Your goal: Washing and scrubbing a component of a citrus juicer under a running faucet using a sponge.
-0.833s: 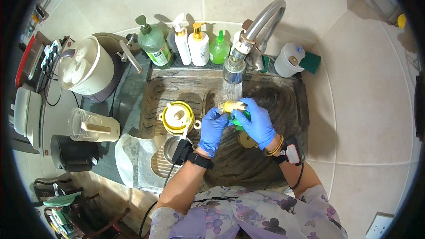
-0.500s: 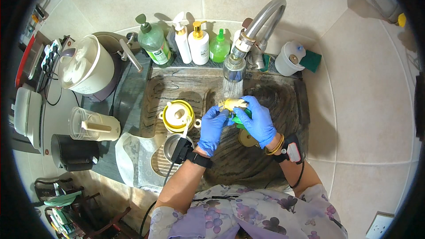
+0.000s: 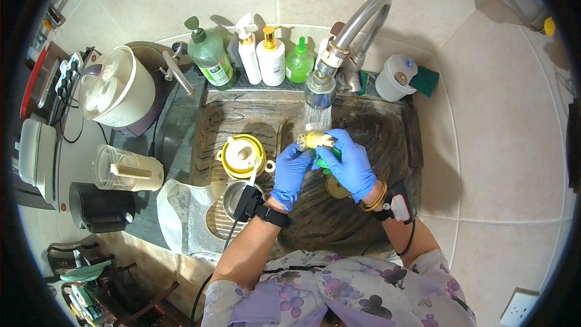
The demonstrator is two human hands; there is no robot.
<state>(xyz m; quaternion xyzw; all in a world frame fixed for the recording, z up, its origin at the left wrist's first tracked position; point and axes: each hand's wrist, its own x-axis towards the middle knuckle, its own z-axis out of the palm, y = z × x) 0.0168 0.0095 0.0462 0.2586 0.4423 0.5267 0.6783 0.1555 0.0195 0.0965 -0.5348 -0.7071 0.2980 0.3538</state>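
Under the running tap (image 3: 319, 91), both blue-gloved hands work on a small yellow cylindrical part (image 3: 317, 140) with a pale end. My left hand (image 3: 293, 172) grips it from the left, fingers closed. My right hand (image 3: 352, 168) closes round its other end and also holds a bright green scrubber-like thing (image 3: 328, 158), mostly hidden by the fingers. Water falls right beside the yellow part. Below the right hand, a round yellowish disc (image 3: 337, 188) lies in the sink basin (image 3: 315, 224), partly covered.
Left of my hands, a cream lidded pot with a yellow rim (image 3: 229, 160) stands near a metal bowl (image 3: 233, 201). Pump bottles (image 3: 271, 63) line the back ledge. A white canister (image 3: 394, 79) and green scouring pad (image 3: 426, 82) sit behind right. A clear-and-cream jug (image 3: 145, 174) stands left.
Both hands have shifted very slightly, and the yellow part has turned a little in the fingers. The grip looks the same, and the water still runs.
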